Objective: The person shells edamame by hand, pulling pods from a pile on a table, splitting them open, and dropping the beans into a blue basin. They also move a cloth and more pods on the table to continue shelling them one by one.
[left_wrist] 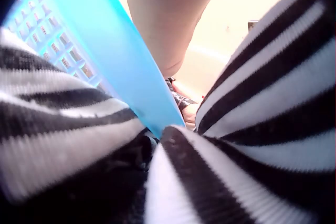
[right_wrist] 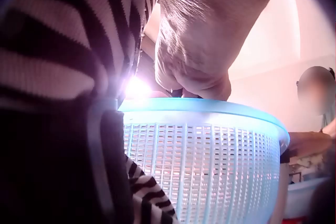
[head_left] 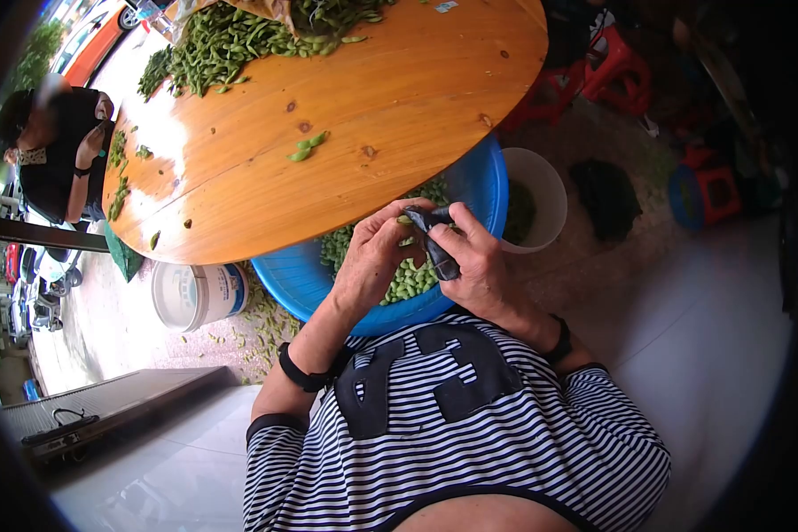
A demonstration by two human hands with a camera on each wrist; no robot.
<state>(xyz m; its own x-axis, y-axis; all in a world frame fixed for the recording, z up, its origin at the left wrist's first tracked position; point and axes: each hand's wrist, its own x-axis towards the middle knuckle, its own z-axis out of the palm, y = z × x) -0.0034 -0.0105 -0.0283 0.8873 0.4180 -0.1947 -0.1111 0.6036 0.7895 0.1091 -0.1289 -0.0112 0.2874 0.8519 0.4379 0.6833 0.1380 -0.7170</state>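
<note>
In the head view my left hand (head_left: 370, 262) pinches a green soybean pod (head_left: 405, 219) between thumb and fingers. Facing it, my right hand (head_left: 486, 266) has curled fingers around a dark, flattened black piece (head_left: 443, 259), whose kind I cannot tell. The black piece reaches across to the pod. Both hands are over a blue plastic basket (head_left: 293, 293) with shelled green beans (head_left: 410, 284) in it. In the right wrist view, my right hand (right_wrist: 194, 71) shows from its heel above the basket rim (right_wrist: 205, 106), its fingers mostly hidden.
A wooden table (head_left: 328, 191) overhangs the basket's far side and bears a heap of pods (head_left: 230, 49) and a few loose pods (head_left: 307, 147). White buckets (head_left: 182, 297) stand left and right. Another person (head_left: 62, 151) sits at left. Red stools (head_left: 616, 71) are at back right.
</note>
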